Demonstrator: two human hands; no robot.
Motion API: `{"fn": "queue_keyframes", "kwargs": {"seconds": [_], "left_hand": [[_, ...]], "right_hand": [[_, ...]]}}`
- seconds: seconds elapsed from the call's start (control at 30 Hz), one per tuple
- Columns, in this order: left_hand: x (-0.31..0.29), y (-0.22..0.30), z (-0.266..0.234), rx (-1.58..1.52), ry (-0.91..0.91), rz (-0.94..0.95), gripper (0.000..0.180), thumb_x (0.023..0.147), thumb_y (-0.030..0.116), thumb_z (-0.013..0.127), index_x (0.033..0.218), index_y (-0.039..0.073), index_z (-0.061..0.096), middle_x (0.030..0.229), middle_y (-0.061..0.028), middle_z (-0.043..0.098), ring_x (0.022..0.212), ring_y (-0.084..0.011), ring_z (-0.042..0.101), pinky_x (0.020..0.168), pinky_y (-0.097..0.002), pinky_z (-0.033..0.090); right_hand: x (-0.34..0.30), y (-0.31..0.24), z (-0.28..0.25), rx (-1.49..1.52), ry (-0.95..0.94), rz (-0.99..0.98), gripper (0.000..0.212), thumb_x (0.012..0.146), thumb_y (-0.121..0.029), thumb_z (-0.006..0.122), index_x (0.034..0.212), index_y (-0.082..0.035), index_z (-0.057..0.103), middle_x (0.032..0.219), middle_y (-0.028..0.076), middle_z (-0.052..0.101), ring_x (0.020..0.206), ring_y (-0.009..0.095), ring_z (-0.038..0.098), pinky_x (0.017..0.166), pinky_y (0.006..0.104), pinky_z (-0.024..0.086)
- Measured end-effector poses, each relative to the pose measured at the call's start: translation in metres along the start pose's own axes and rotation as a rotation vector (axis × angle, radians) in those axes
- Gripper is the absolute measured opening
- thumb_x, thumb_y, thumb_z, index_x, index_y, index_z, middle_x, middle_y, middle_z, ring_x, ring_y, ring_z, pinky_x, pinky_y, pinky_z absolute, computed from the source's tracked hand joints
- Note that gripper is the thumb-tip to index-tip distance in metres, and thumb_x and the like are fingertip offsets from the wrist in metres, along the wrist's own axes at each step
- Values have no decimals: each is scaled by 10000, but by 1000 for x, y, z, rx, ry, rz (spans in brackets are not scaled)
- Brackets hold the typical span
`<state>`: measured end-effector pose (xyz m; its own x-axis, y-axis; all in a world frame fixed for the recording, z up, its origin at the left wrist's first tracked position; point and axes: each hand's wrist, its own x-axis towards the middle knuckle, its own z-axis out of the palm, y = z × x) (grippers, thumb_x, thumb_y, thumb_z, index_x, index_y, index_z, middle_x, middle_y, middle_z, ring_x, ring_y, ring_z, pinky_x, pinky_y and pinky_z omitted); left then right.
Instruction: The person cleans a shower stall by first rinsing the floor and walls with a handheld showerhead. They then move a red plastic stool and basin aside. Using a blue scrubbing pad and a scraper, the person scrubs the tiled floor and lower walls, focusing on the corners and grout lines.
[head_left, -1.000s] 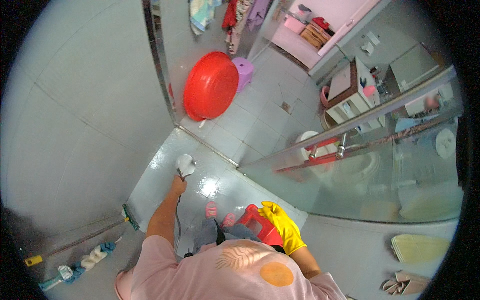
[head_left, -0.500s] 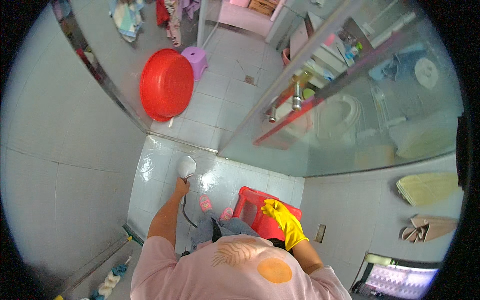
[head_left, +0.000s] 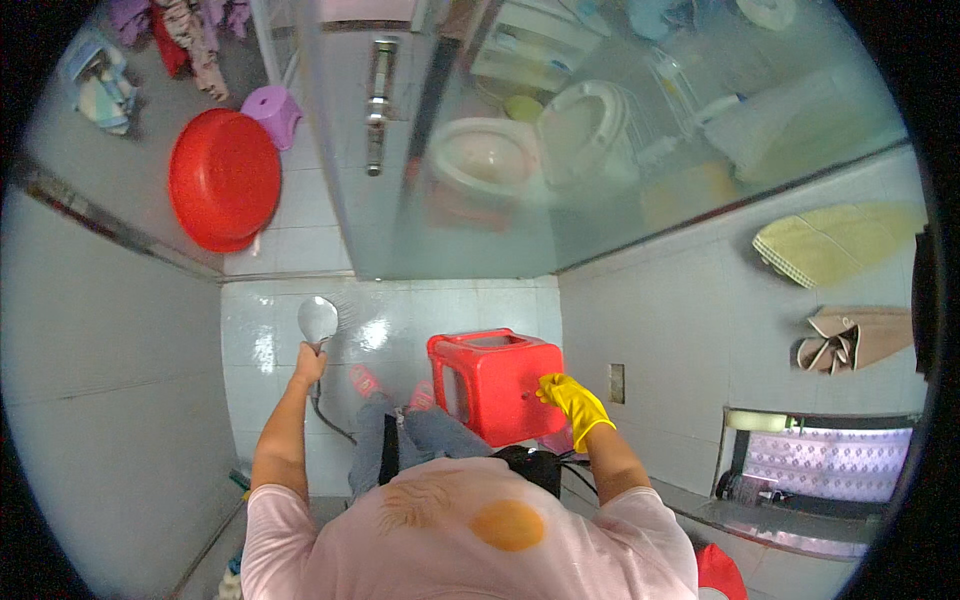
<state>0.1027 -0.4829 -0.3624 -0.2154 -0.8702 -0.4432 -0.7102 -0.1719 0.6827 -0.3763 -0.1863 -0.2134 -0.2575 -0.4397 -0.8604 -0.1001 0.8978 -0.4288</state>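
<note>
My bare left hand (head_left: 312, 362) is wrapped round the handle of a shower head (head_left: 318, 319). Its round pale face is above the wet tiles, and thin streaks of water show at its right side. A hose runs from the handle toward my legs. A yellow rubber glove (head_left: 582, 410) covers my right hand (head_left: 572, 400). Its fingers are curled closed over the right part of a red plastic stool (head_left: 495, 385); whether they grip anything, or touch the stool, is hidden. Broad panels and openings between the stool's legs show.
A glass partition (head_left: 460, 245) with a metal handle (head_left: 377, 105) stands ahead. Beyond it are a toilet (head_left: 585, 125), a red basin (head_left: 225, 180) and a purple stool (head_left: 272, 115). Cloths (head_left: 835, 245) hang on the right wall. My pink shoes (head_left: 365, 381) are between shower head and red stool.
The view has swung to the right. My gloved right hand has moved from in front of the red stool to over its right part. My left hand keeps hold of the shower head.
</note>
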Motion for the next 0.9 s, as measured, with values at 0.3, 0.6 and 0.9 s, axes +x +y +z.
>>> {"fn": "queue_keyframes", "kwargs": {"seconds": [0.3,0.6,0.9], "left_hand": [[-21,16,31,92,-17,25,320,750,111,569,946,-76,400,860,-258,554,830,-368,571,742,-398,446],[-9,23,51,57,61,-102,335,749,127,576,948,-80,404,868,-269,554,850,-385,564,759,-406,445],[4,-15,41,100,238,-206,385,757,130,573,998,-90,367,931,-300,539,903,-429,533,788,-436,429]], "right_hand": [[119,99,-6,-232,-182,175,351,832,-302,473,1048,-33,539,916,131,616,766,256,595,690,360,471],[199,152,48,-313,0,396,242,839,-281,480,964,-77,517,749,116,601,630,246,578,565,385,454],[215,191,72,31,116,221,54,836,-181,500,861,-133,496,707,108,608,544,220,570,435,338,442]]}}
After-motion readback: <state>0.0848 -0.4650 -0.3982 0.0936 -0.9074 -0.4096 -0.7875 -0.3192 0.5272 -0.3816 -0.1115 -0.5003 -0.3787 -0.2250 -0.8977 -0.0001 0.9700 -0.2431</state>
